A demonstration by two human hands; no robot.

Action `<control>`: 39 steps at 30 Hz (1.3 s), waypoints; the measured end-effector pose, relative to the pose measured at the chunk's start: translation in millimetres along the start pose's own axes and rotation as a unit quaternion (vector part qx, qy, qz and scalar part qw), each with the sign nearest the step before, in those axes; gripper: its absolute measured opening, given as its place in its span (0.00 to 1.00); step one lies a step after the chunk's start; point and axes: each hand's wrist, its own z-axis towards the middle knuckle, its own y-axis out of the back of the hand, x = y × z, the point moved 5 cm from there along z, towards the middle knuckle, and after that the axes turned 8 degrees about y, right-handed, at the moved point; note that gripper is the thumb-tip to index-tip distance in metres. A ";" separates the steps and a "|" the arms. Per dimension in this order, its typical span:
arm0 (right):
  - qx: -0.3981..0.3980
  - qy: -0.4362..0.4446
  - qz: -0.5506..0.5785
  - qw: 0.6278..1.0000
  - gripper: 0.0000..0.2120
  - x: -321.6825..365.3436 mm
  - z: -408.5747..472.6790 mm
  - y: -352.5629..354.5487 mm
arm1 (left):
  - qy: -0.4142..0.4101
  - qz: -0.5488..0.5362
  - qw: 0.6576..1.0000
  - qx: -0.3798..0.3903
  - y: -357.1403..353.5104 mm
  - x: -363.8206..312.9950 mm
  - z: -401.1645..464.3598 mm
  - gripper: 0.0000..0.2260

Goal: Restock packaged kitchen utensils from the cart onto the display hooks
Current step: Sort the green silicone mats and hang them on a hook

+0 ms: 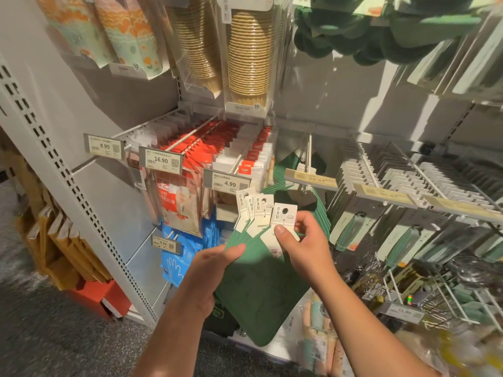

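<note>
We are seeing dark green mats (261, 289) with white header cards (281, 221), red-and-white packets (231, 148), blue glove packs (174, 262), and perhaps tan ribbed cups (249, 58).

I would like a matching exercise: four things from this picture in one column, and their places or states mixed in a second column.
Things:
1. green mats
2. right hand
3. paper cups
4. 4.99 price tag

Places or states:
A. stacked in a clear pack, top shelf
B. fanned out, held in both hands
C. at a hook's front end, above the white header cards
D. pinching the front white header card

Pairs: 1-B, 2-D, 3-A, 4-C
</note>
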 end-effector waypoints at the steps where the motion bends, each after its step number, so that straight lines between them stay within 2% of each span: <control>1: -0.005 0.002 -0.003 1.000 0.10 -1.2 -0.1 1.5 | 0.004 -0.004 1.000 -0.003 -0.9 0.0 0.2 0.09; 7: -0.040 0.001 0.034 0.999 0.12 -7.4 -0.4 14.4 | 0.012 -0.021 1.000 -0.011 1.4 -2.7 1.3 0.10; 16: -0.058 -0.013 -0.047 0.997 0.13 -6.6 18.3 40.6 | -0.007 -0.002 1.000 -0.030 8.0 -10.3 -4.9 0.10; 22: -0.023 -0.009 -0.140 0.990 0.10 5.5 38.1 45.8 | -0.037 0.020 0.998 -0.053 11.8 -19.2 -11.1 0.08; 27: -0.036 -0.032 -0.217 0.975 0.22 3.8 50.5 48.1 | -0.038 0.034 0.996 -0.079 19.2 -21.0 -14.3 0.09; 35: -0.065 -0.089 -0.234 0.966 0.13 -2.2 77.0 46.2 | -0.057 0.034 0.994 -0.083 27.1 -28.4 -21.0 0.08; 39: -0.064 -0.141 -0.260 0.953 0.15 -6.4 86.8 51.1 | -0.069 0.028 0.993 -0.087 31.3 -29.2 -21.3 0.08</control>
